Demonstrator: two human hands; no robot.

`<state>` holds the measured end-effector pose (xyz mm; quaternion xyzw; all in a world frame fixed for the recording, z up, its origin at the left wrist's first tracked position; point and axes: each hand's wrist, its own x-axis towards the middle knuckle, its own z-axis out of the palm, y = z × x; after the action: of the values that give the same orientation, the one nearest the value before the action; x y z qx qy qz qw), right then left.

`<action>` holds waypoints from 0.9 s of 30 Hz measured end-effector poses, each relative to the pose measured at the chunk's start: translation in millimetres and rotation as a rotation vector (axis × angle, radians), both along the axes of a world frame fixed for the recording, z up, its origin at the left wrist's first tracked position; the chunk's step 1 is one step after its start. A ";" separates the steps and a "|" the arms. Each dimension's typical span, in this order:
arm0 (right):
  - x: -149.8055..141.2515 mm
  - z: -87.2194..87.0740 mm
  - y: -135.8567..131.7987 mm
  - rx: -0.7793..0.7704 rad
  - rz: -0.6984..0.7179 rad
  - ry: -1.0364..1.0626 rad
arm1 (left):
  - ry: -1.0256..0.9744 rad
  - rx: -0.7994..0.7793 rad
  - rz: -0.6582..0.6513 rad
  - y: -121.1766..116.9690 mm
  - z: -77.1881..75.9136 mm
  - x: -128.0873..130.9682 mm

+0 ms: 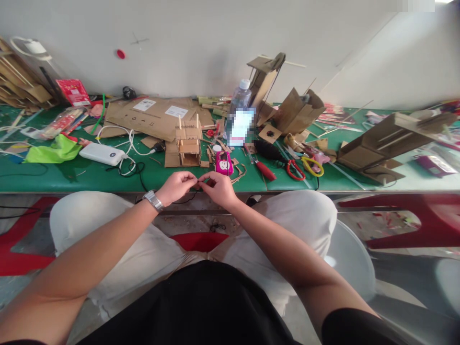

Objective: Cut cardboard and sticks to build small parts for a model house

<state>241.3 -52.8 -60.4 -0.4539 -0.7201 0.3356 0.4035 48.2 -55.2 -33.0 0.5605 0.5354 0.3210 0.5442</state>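
Observation:
My left hand (pixel 176 186) and my right hand (pixel 218 188) meet fingertip to fingertip just in front of the green table's near edge (pixel 72 179). Both are closed in a pinch on something tiny between them that I cannot make out. A silver watch (pixel 153 200) sits on my left wrist. Right beyond my hands on the table stand a small cardboard house model (pixel 189 142) and a pink gadget (pixel 223 163). My knees in pale trousers are under the hands.
A white power bank (pixel 102 154) with cables, a green cloth (pixel 53 149), flat cardboard sheets (pixel 151 115), a water bottle (pixel 240 98), a red-handled cutter (pixel 264 168), red and yellow scissors (pixel 305 167) and larger cardboard models (pixel 391 139) crowd the table. Red plastic stools (pixel 413 215) stand beneath.

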 end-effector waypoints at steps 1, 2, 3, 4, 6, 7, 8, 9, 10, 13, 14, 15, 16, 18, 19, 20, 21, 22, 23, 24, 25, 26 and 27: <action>0.2 -0.5 0.1 0.005 0.002 -0.001 | 0.001 0.000 0.009 0.0 0.2 0.1; 0.4 -1.0 0.1 0.013 0.005 -0.003 | -0.005 -0.007 0.017 0.1 0.2 0.1; 0.6 -1.4 0.1 0.021 0.009 -0.008 | -0.015 -0.018 0.023 0.2 -0.1 0.2; 0.8 -1.8 0.0 0.030 0.014 -0.016 | -0.026 -0.031 0.027 0.4 -0.6 0.1; 1.2 -2.1 -0.4 0.046 0.027 -0.035 | -0.047 -0.051 0.029 0.9 -2.4 -0.2; 1.4 -1.9 -0.7 0.058 0.034 -0.042 | -0.053 -0.057 0.029 1.2 -3.5 -0.4; 1.5 -1.4 -0.9 0.073 0.042 -0.047 | -0.055 -0.061 0.031 1.5 -4.6 -0.7; 1.7 -0.7 -1.0 0.089 0.050 -0.050 | -0.055 -0.067 0.035 1.8 -5.6 -0.9; 1.9 0.2 -1.1 0.104 0.056 -0.050 | -0.057 -0.077 0.038 2.1 -6.3 -1.1; 2.2 3.2 -0.9 0.120 0.055 -0.046 | -0.086 -0.145 0.038 2.6 -6.8 -1.1; 2.2 3.9 -0.8 0.118 0.050 -0.045 | -0.105 -0.177 0.037 2.6 -6.4 -1.0; 2.2 4.4 -0.7 0.115 0.047 -0.047 | -0.126 -0.210 0.037 2.5 -5.9 -0.9; 2.2 4.5 -0.6 0.111 0.046 -0.051 | -0.149 -0.242 0.038 2.4 -5.3 -0.7; 2.2 3.9 -0.8 0.102 0.055 -0.059 | -0.196 -0.298 0.040 2.2 -4.2 -0.3; 2.2 3.2 -0.9 0.097 0.063 -0.062 | -0.220 -0.318 0.039 2.2 -3.8 0.0; 2.1 2.5 -1.2 0.092 0.074 -0.063 | -0.243 -0.333 0.040 2.1 -3.5 0.2; 2.0 1.8 -1.5 0.090 0.087 -0.063 | -0.262 -0.341 0.042 2.0 -3.3 0.4; 1.8 1.2 -1.9 0.088 0.098 -0.061 | -0.276 -0.343 0.046 2.0 -3.1 0.6; 1.6 0.8 -2.4 0.085 0.105 -0.060 | -0.285 -0.341 0.052 1.9 -2.9 0.7; 1.3 0.7 -2.9 0.078 0.107 -0.059 | -0.289 -0.336 0.058 1.8 -2.6 0.8; 1.0 0.9 -3.4 0.066 0.104 -0.057 | -0.291 -0.328 0.064 1.7 -2.4 0.9; 0.7 1.2 -3.9 0.049 0.096 -0.051 | -0.291 -0.320 0.071 1.6 -2.1 1.0; 0.4 1.7 -4.2 0.028 0.084 -0.042 | -0.291 -0.312 0.081 1.5 -1.9 1.1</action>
<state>241.7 -57.0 -58.7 -0.4244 -0.7514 0.3328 0.3801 49.3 -53.7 -34.9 0.3955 0.5164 0.3333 0.6825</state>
